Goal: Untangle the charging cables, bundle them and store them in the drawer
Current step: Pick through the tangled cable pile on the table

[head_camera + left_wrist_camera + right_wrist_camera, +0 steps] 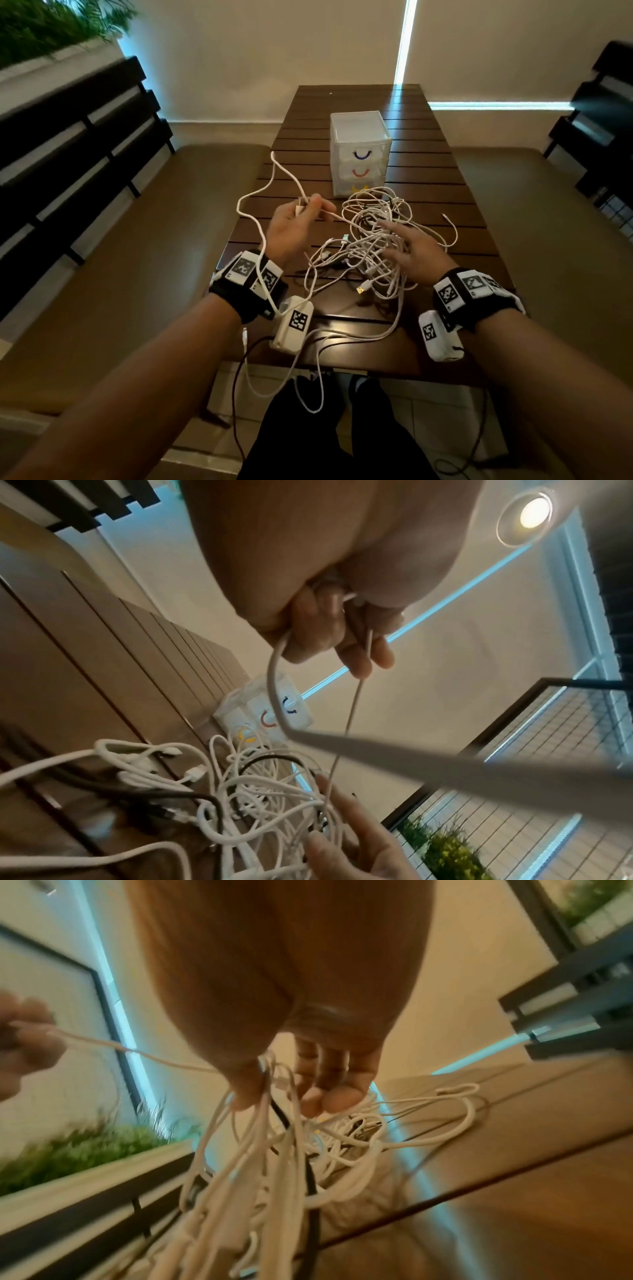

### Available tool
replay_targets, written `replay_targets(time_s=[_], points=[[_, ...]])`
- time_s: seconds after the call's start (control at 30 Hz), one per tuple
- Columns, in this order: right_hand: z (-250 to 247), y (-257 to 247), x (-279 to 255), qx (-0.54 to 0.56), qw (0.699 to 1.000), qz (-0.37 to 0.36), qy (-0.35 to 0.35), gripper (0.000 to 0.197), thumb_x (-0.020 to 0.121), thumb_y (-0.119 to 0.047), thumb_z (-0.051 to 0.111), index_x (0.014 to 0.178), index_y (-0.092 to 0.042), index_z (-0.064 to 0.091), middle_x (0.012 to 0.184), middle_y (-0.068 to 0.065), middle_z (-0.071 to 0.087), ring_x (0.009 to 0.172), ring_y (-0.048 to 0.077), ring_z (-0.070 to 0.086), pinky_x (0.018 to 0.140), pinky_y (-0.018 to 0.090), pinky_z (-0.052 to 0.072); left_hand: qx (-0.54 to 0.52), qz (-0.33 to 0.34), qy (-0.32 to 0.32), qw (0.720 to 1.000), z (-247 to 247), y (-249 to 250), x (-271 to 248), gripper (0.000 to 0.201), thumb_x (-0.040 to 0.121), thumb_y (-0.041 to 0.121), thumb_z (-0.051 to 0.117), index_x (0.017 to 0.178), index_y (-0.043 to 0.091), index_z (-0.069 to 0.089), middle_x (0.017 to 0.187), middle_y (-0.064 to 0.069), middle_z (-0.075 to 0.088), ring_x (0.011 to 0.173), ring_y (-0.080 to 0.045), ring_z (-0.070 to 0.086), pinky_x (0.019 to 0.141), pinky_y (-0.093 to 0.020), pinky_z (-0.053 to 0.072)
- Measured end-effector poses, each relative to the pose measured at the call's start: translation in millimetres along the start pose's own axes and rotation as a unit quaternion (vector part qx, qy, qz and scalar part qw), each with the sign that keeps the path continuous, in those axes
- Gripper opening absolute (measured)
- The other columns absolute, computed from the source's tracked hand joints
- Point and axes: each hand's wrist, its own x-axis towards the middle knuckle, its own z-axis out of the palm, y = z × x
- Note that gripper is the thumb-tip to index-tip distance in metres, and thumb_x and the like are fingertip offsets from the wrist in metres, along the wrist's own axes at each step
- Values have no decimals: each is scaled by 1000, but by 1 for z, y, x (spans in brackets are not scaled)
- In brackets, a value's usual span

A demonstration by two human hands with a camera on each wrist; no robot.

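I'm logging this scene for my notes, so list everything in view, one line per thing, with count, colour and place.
Cable tangle: one heap, count of cables unclear, mostly white with some black, middle of the table.
Pulled cable: one, white, runs from the left hand's pinch out to the left and back over the wrist.
Drawer unit: one, translucent white, three drawers with blue, red and yellow handles, all closed, behind the tangle.
Table: one, dark brown slats.
Benches: two, tan, either side of the table.
Plants: green, upper left.
Left hand: pinches the pulled cable.
Right hand: fingers spread on the tangle.
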Motion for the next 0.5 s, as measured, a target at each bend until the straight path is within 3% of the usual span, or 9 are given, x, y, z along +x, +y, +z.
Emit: replay_targets(time_s=[0.07, 0.1, 0.17, 0.23, 0.3, 0.4, 0.43, 0.5], points=[[-7, 2, 2, 40, 997, 37, 46, 50, 87, -12, 67, 133, -29, 57, 113, 3, 66, 83, 9, 61, 81, 27, 47, -52, -6, 1, 999, -3, 10, 0, 35, 103, 25, 39, 86, 10, 65, 75, -1, 61, 39, -1, 36, 38, -13, 26], [-11, 6, 2, 40, 995, 67, 56, 52, 86, -10, 67, 133, -29, 56, 116, 3, 67, 84, 10, 63, 80, 24, 46, -86, -6, 5, 996, -6, 17, 2, 35, 103, 27, 39, 84, 13, 64, 74, 1, 61, 41, -3, 32, 38, -17, 21], [-18, 13, -2, 10, 991, 127, 39, 67, 84, -9, 68, 142, -30, 44, 133, 6, 58, 106, 21, 62, 89, 24, 45, -119, -1, 6, 993, -14, 30, 6, 34, 103, 27, 38, 84, 14, 63, 73, 2, 62, 44, -6, 28, 41, -22, 18], [-21, 9, -6, -53, 988, 144, 3, 82, 80, -9, 70, 148, -31, 31, 140, 11, 43, 120, 30, 52, 98, 31, 42, -81, 13, -12, 997, -17, 39, 7, 33, 103, 25, 38, 86, 13, 64, 73, 2, 64, 42, -5, 29, 38, -18, 21], [-23, -5, -11, -58, 993, 106, -17, 85, 78, -5, 71, 147, -33, 31, 136, 10, 30, 121, 28, 46, 99, 29, 43, -9, 27, -32, 999, -14, 36, 7, 33, 103, 22, 39, 85, 14, 65, 76, -1, 63, 38, -3, 32, 37, -13, 25], [-28, -31, -20, -1, 998, 24, -51, 74, 81, -5, 68, 144, -30, 39, 132, 3, 31, 110, 14, 47, 81, 9, 42, 42, 21, -64, 997, 1, 26, 0, 33, 103, 23, 40, 84, 17, 66, 73, 3, 64, 36, -2, 31, 36, -13, 24], [-29, -37, -24, 21, 998, 4, -53, 70, 83, -11, 69, 144, -28, 40, 130, 2, 34, 110, 12, 47, 82, 9, 42, 32, 9, -84, 996, 8, 25, -4, 33, 103, 23, 40, 84, 16, 66, 70, 6, 64, 36, -1, 30, 35, -13, 24], [-32, -47, -34, 43, 998, -35, -33, 59, 86, -23, 70, 141, -25, 46, 130, 1, 46, 114, 11, 49, 96, 22, 44, -2, -11, -136, 991, 23, 26, -13, 32, 103, 22, 39, 85, 13, 64, 65, 6, 63, 36, -1, 31, 34, -14, 24]])
